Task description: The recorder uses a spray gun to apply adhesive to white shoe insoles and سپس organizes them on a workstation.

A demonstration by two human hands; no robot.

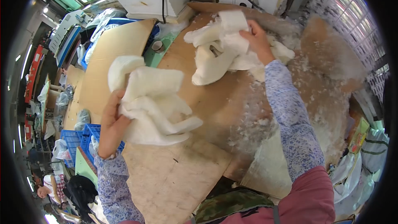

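Observation:
In my left hand (112,126) is a bundle of white fluffy padding pieces (155,87), folded and layered, held up over the left part of the work table. The fingers are closed round its left edge, the thumb lying across the front. Farther off and to the right, my right hand (258,41) pinches a white padding piece (233,27) at the top of a loose pile. Beneath that hand, the other padding pieces (213,64) of the pile lie overlapping on the brown board. Their lower layers are partly hidden.
White fluff (257,128) litters the brown table board (199,112), thickest at the right. A cardboard sheet (110,49) and a small roll of tape (157,46) lie far left. Blue crates (89,135) stand at left, plastic bags (352,170) at right. A person (54,186) is in the background.

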